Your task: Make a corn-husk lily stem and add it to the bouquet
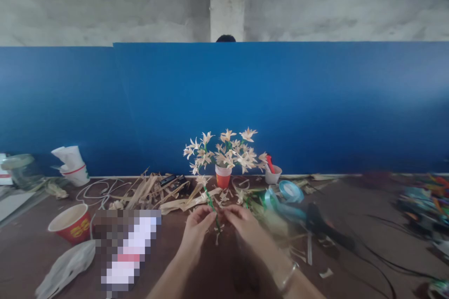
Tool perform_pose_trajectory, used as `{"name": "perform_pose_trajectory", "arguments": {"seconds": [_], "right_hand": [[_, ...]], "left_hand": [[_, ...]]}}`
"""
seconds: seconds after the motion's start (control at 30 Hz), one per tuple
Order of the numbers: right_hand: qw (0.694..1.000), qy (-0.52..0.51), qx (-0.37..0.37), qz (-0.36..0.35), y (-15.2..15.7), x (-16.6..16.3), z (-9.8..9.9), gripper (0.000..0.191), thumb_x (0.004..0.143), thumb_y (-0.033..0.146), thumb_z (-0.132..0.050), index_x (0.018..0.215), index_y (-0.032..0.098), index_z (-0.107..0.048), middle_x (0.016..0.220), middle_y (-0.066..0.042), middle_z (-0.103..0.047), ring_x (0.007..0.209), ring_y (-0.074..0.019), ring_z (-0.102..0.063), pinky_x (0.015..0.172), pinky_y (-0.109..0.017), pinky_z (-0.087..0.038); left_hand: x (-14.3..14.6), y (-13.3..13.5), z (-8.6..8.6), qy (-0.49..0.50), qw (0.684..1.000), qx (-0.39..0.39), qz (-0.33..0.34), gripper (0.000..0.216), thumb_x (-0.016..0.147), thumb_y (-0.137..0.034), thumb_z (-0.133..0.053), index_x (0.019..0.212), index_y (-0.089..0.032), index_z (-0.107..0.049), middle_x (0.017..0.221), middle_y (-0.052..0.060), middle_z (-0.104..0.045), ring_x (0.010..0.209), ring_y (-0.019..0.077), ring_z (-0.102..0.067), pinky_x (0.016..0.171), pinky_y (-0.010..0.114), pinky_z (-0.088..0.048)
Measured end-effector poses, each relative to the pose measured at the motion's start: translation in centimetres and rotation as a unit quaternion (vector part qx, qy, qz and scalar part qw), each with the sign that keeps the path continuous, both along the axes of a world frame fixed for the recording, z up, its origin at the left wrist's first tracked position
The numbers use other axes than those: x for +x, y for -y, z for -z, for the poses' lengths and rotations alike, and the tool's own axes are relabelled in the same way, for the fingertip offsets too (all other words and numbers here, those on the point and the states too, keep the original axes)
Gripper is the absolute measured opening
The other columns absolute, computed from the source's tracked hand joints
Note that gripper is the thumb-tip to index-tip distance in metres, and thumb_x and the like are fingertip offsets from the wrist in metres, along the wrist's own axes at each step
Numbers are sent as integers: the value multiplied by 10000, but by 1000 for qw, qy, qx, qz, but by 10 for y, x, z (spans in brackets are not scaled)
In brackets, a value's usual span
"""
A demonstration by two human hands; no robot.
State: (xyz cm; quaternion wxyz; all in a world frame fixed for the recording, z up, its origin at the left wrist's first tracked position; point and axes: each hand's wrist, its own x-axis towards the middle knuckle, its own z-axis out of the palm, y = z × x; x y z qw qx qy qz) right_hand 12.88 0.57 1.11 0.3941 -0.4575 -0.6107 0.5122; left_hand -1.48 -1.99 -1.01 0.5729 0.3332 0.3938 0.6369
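Observation:
Between the thumb and fingers of my left hand (199, 224) is the green-wrapped stem (209, 199) of a handmade flower. A pale, husk-like bloom (202, 181) tops it, and its lower end hangs below my fingers. My right hand (242, 220), with a bracelet at the wrist, is closed in a pinch just right of the stem. What those fingers hold, if anything, is too small to make out. Behind both hands stands a red and white paper cup (223, 178) full of similar pale flowers (231, 154). Small cream scraps (221, 195) lie in front of this cup.
Dried husks (150, 191) and a white cable (105, 189) lie left of centre. A red paper bowl (72, 224) and a plastic bag (66, 266) sit nearer. At right are blue ribbon rolls (292, 191), a black tool (326, 229) with its cord, and a white cup (273, 175).

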Motion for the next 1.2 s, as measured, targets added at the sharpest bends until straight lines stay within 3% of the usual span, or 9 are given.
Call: {"name": "perform_pose_trajectory", "arguments": {"seconds": [0.17,0.33,0.43,0.67,0.83,1.0,1.2], "right_hand": [[996,-68,-18,55,7,1,-15,253,708,380,-580,835,201,-707,685,-5,-631,685,-162,-542,636,-265,-409],[985,-152,-86,-6,4,1,-13,170,620,332,-683,667,173,-649,561,31,-570,551,-113,-492,543,-231,-374],[977,-182,-107,-29,1,4,-11,215,629,359,-691,632,177,-576,523,51,-538,485,-96,-470,511,-228,-368],[985,-159,-3,73,-6,15,-23,305,662,472,-652,642,192,-532,576,14,-567,545,-130,-492,541,-249,-379],[978,-152,61,132,-9,23,-27,337,655,513,-642,676,190,-546,608,-10,-586,572,-152,-505,561,-275,-394],[971,-183,76,134,-11,30,-25,240,729,417,-622,699,197,-531,632,4,-576,594,-136,-494,579,-261,-386],[957,-250,34,143,-19,34,-20,235,695,397,-658,665,205,-526,596,23,-551,581,-136,-512,558,-256,-392]], "left_hand": [[7,3,3,-9,999,-28,20,253,548,-298,-776,682,-156,-614,606,-9,-633,508,97,-541,506,199,-398],[13,5,8,-9,994,-56,94,274,498,-301,-804,618,-141,-617,487,-34,-569,396,45,-417,424,172,-282],[13,7,8,12,989,-61,131,279,501,-324,-802,636,-137,-645,534,-9,-607,431,55,-449,455,180,-294],[5,4,11,-54,986,-41,153,264,629,-380,-719,629,-119,-681,573,29,-633,516,83,-498,528,189,-341],[4,1,8,-61,992,-41,107,291,609,-408,-727,704,-137,-683,567,17,-624,484,81,-487,501,189,-346],[6,1,8,-65,988,-30,137,290,645,-404,-701,696,-118,-701,490,11,-590,414,61,-416,419,176,-282],[6,11,8,6,980,-60,187,299,580,-374,-759,716,-111,-718,625,78,-683,523,132,-579,559,242,-410]]}}
